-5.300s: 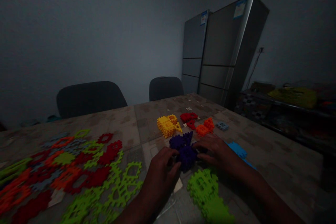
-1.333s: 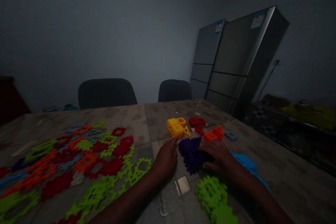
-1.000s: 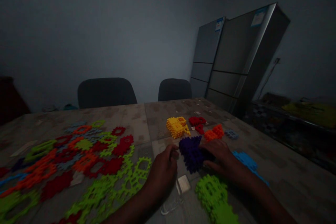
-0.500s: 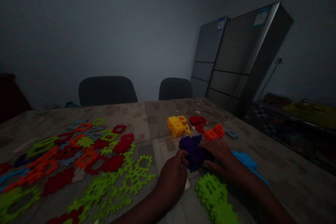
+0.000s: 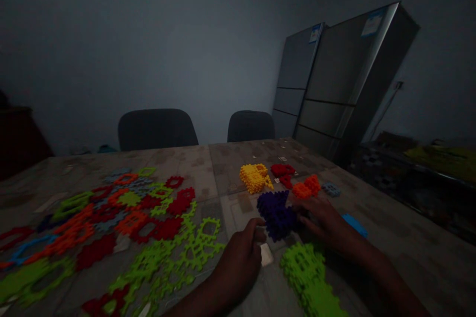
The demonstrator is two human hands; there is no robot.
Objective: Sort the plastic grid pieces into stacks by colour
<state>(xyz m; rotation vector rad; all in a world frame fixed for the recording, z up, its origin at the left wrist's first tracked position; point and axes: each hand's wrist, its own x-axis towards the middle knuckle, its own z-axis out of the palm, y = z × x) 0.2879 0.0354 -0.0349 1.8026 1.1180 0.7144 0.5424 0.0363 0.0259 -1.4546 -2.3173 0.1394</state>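
Observation:
A purple stack of toothed interlocking toy pieces (image 5: 275,215) stands at the middle right of the table, with a pointed piece rising from its top. At its right side my right hand (image 5: 323,215) grips it, the fingertips partly hidden behind the stack. My left hand (image 5: 241,255) is just off its lower left edge, fingers loosely curved and apart, with nothing visible in them. Directly in front of the purple stack lies a long lime-green stack (image 5: 308,275). Beyond it are a yellow stack (image 5: 255,178), red pieces (image 5: 282,171) and orange pieces (image 5: 307,187).
Loose flat pieces in green, red (image 5: 96,250), orange (image 5: 74,230) and grey cover the table's left side. Blue pieces (image 5: 355,224) lie beyond my right forearm, and a small grey-blue piece (image 5: 330,189) farther back. Two chairs (image 5: 158,129) stand behind the table (image 5: 219,158).
My left hand has loosened and drawn slightly away from the purple stack, uncovering a pale patch below it. My right hand stays at the stack. The view has shifted slightly.

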